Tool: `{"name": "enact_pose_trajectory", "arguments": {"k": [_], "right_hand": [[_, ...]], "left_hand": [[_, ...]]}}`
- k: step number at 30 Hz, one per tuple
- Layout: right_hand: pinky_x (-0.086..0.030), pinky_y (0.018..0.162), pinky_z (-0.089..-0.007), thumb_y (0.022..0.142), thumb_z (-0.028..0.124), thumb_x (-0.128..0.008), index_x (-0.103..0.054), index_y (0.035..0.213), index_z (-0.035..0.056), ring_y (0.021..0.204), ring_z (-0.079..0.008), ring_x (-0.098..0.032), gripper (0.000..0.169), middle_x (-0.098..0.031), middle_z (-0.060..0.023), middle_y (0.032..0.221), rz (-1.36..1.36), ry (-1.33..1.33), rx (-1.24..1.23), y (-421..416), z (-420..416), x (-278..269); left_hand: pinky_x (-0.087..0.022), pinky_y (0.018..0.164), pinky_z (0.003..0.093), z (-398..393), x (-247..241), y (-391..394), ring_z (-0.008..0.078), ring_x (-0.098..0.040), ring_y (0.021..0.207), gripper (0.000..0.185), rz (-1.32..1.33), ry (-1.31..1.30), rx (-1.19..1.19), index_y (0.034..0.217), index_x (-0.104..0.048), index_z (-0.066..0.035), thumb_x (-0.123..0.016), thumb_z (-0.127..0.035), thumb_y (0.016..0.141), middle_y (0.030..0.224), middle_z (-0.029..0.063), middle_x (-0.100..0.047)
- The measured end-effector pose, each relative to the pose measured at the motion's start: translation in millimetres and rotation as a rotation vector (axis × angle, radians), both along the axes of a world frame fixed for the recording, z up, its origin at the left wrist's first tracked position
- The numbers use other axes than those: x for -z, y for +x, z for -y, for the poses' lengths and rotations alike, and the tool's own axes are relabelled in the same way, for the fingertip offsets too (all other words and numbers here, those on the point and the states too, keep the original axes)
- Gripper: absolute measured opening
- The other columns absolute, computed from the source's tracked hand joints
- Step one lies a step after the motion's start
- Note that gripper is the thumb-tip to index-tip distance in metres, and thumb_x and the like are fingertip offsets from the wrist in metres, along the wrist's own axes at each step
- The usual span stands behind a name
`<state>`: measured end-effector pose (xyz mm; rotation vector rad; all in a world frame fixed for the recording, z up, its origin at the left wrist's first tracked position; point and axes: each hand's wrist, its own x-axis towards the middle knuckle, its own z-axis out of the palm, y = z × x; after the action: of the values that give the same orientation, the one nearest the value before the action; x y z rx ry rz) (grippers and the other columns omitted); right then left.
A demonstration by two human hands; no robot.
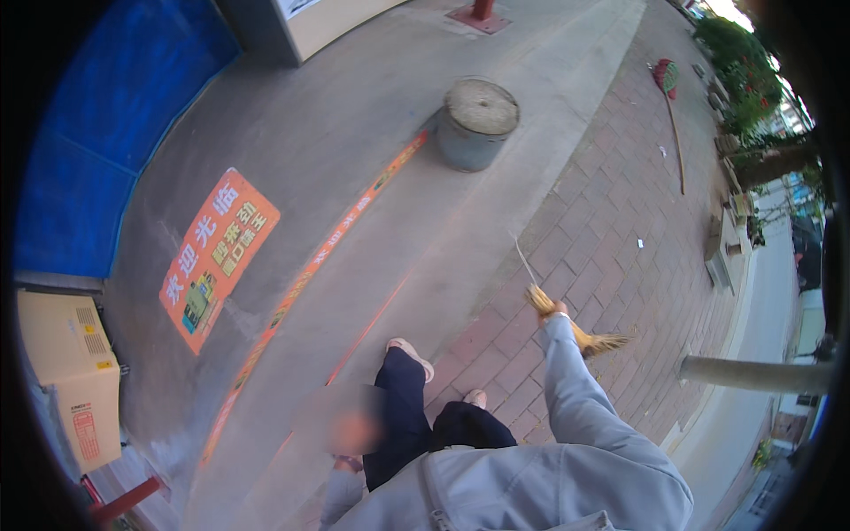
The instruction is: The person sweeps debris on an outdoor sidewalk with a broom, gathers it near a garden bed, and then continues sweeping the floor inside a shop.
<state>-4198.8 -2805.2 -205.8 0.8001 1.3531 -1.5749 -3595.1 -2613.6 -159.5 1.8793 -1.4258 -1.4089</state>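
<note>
My right hand [552,312] grips a small straw hand broom [584,338], its frayed bristles pointing right and its bound handle end to the left. A thin pale strip or cord trails from that end over the pavement's edge. Low at the left of my body, my left hand [350,462] is partly seen near my dark trouser leg; a blurred patch beside it hides its fingers, so what it holds cannot be told. Under the broom lies red brick paving [564,245], bordering smooth grey concrete.
A round grey concrete-filled bucket [478,123] stands ahead on the concrete. An orange floor mat or sticker [219,259] bearing writing lies left. Cardboard boxes [83,391] sit far left. A long-handled tool [676,133] with a red and green head lies ahead right; a post [750,376] rises at right.
</note>
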Motion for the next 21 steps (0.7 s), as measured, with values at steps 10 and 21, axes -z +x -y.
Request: {"name": "enact_pose_trajectory", "arguments": {"k": [10,21], "right_hand": [[-0.044,0.042,-0.0284,0.074,0.017,-0.053,-0.045,0.068,0.0040,0.045,-0.0191,-0.050,0.017,-0.051,-0.0071,0.056,0.193,-0.120,-0.520,197.1,192.4,-77.6],[-0.044,0.051,-0.0245,0.078,0.010,-0.049,-0.042,0.092,-0.0013,0.059,-0.0133,-0.046,0.020,-0.048,-0.0089,0.075,0.214,-0.597,-0.158,101.2,282.2,-308.3]], "left_hand": [[-0.044,0.057,0.0300,84.1,-81.5,189.6,0.0159,-0.053,0.072,0.011,0.366,-0.044,0.322,0.090,-0.052,-0.008,-0.049,-0.014,0.082,0.072,0.0038,-0.053],[-0.046,0.054,0.0301,413.1,-220.5,113.4,0.0156,-0.054,0.065,0.019,-0.063,0.187,-0.409,0.097,-0.051,-0.001,-0.042,-0.013,0.084,0.078,0.0059,-0.054]]}}
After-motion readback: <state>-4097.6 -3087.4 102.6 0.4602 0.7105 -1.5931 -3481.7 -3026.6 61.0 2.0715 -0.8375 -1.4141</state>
